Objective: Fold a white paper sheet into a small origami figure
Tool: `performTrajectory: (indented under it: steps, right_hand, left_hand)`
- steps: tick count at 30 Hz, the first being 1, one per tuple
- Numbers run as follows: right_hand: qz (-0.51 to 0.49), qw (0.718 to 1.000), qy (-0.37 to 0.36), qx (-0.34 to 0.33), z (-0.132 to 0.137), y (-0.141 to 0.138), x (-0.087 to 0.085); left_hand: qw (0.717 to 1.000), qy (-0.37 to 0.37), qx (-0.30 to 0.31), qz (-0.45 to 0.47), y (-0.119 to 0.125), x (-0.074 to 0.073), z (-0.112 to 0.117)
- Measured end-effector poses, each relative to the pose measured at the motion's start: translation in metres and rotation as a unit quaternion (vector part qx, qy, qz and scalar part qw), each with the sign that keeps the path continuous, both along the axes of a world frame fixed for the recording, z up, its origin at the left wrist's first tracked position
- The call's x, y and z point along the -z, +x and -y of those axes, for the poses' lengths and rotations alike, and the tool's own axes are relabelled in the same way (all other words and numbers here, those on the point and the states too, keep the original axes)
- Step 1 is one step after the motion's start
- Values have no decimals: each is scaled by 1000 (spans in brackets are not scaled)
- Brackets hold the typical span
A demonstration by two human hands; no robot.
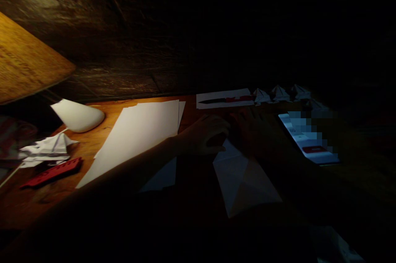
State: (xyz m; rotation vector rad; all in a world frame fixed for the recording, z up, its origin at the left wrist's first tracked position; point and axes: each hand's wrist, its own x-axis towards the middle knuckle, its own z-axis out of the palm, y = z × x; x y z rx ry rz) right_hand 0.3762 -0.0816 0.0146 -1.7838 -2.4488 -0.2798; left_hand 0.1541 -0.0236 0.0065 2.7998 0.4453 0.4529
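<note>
Folded sheet (244,180) front on wooden desk (114,104); loose sheets (136,143) to left, paper figure (48,149) beyond them; knife print (224,99) behind, paper figures (278,93) in row beside it; phone (309,139) to right.

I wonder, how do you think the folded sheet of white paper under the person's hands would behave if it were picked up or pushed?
The folded white paper will probably feel very light and floppy, being thin. Its creases may stiffen it slightly along the folds. Pushed across the wooden desk, it would likely slide easily.
</note>
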Motion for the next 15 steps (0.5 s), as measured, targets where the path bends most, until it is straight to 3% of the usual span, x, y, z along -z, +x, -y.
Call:
performTrajectory:
  steps: [15]
  right_hand:
    - [-2, 1000, -21, -13, -3, 1, 3]
  left_hand:
    - [994, 90, 32, -55, 8, -13, 7]
